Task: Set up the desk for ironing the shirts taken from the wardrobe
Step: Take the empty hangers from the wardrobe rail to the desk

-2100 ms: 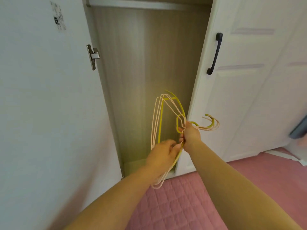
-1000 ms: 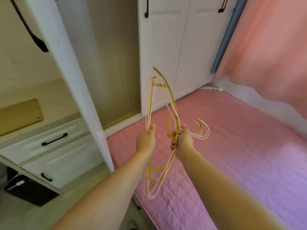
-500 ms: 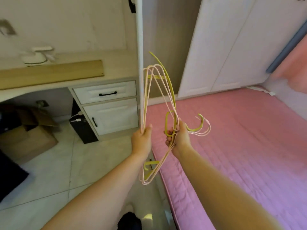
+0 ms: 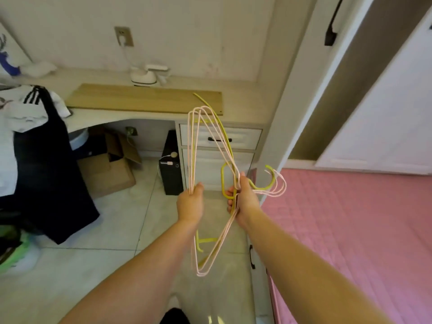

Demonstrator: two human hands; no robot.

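1. The right hand (image 4: pixel 244 199) is curled tight round the necks of a bunch of hangers (image 4: pixel 211 146), several pale pink wire ones and at least one yellow-green one. The exact count cannot be told, since the wires overlap.
2. The left hand (image 4: pixel 190 204) grips the pink wires along their straight bottom bars, thumb up; its fingertips are hidden behind the hand.
3. The bunch is held on edge in front of the person, hooks pointing right over the edge of the pink bed cover (image 4: pixel 350 230), the lower corner hanging down between the forearms.
4. The desk (image 4: pixel 245 101) stands beyond the hangers, against the wall. A long wooden board (image 4: pixel 140 98) lies flat on it.
5. A small white iron (image 4: pixel 146 74) sits behind the board, its cord running up to a wall socket (image 4: pixel 124 36). Its shape is soft and hard to make out.
6. Clothes (image 4: pixel 30 108), white with a black striped piece and a dark garment hanging down, are heaped at the desk's left end, cut off by the frame edge. Which of them are shirts cannot be told.
7. Under the desk are an open cardboard box (image 4: pixel 109 167) and a black computer tower (image 4: pixel 171 164); drawers (image 4: pixel 219 137) are partly hidden by the hangers.
8. The wardrobe door (image 4: pixel 304 78) stands open at upper right, its top cut off.
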